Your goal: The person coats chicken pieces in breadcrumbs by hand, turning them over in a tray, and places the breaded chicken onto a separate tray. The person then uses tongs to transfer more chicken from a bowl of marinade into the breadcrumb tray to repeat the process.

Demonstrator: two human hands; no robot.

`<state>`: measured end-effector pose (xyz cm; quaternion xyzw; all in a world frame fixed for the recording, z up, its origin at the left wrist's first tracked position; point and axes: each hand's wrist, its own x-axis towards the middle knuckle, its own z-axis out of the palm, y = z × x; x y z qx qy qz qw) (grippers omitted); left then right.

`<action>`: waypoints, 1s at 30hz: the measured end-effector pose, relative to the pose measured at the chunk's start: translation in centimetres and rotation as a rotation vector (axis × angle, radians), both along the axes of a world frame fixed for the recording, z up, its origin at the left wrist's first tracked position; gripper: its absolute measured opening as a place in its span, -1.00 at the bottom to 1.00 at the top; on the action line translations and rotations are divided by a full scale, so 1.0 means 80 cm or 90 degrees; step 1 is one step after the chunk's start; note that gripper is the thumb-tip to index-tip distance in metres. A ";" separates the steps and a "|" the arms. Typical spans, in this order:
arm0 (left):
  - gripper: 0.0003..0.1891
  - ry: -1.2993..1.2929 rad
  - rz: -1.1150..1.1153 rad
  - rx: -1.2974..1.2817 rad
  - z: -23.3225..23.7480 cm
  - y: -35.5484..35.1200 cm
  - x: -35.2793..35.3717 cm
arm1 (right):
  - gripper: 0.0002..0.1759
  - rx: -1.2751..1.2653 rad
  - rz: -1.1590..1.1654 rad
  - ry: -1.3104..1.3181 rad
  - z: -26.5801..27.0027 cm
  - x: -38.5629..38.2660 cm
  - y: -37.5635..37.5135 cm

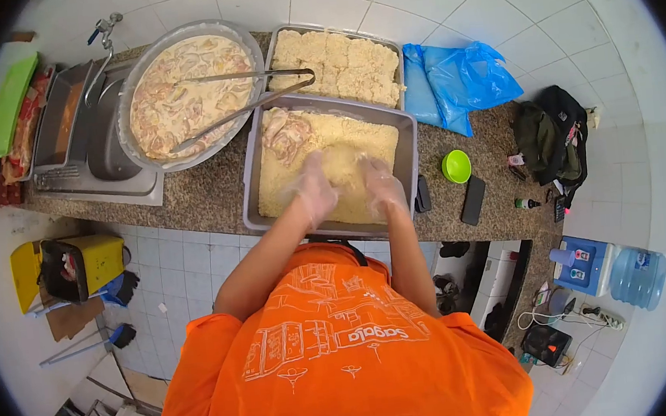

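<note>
Both my hands wear clear plastic gloves and are inside a grey tub (411, 154) of pale breading crumbs (275, 185). My left hand (314, 187) is near the tub's middle, and my right hand (382, 184) is to the right of it. Between them is a blurred, crumb-covered mass (343, 163); motion smears it and my fingers, so the grip cannot be made out. Uncoated raw meat (285, 135) lies in the tub's upper left corner. Behind the tub, a tray (275, 45) holds breaded pieces (336, 61).
A large bowl (125, 107) of battered meat stands left, with metal tongs (260, 103) across its rim. Beside it is a sink (112, 132). To the right are blue bags (456, 78), a green bowl (456, 166), a phone (472, 200) and a black bag (560, 136).
</note>
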<state>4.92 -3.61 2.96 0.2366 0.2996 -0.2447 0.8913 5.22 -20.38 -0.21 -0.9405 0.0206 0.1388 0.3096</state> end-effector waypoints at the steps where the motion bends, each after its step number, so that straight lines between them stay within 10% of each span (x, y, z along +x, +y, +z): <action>1: -0.48 0.012 0.020 0.044 0.011 0.015 0.000 | -0.52 -0.183 0.236 -0.275 -0.012 0.009 -0.004; 5: -0.51 0.036 0.070 0.079 -0.025 0.058 -0.015 | -0.55 -0.286 0.360 -0.561 -0.041 0.052 0.027; 7: -0.53 0.013 0.026 0.090 -0.003 0.074 -0.037 | -0.39 -0.191 0.401 0.156 0.015 0.073 0.065; 14: -0.46 0.034 0.084 0.032 -0.047 0.099 -0.068 | -0.38 -0.514 0.739 -0.036 -0.052 0.118 0.018; 16: -0.40 0.127 0.121 0.075 -0.049 0.101 -0.059 | -0.30 0.009 0.008 0.286 0.037 0.108 0.030; 20: -0.38 0.070 0.108 0.033 -0.062 0.108 -0.062 | -0.20 -0.169 -0.068 0.162 -0.053 0.096 0.032; 23: -0.36 0.110 0.124 0.081 -0.031 0.098 -0.058 | -0.13 -0.132 0.283 0.197 -0.086 0.094 0.015; 25: -0.36 0.147 0.105 0.055 -0.065 0.100 -0.052 | -0.18 0.193 -0.120 0.209 -0.054 0.072 0.031; 30: -0.30 0.124 0.056 0.165 -0.072 0.091 -0.044 | -0.44 0.187 -0.153 0.184 0.062 0.050 0.036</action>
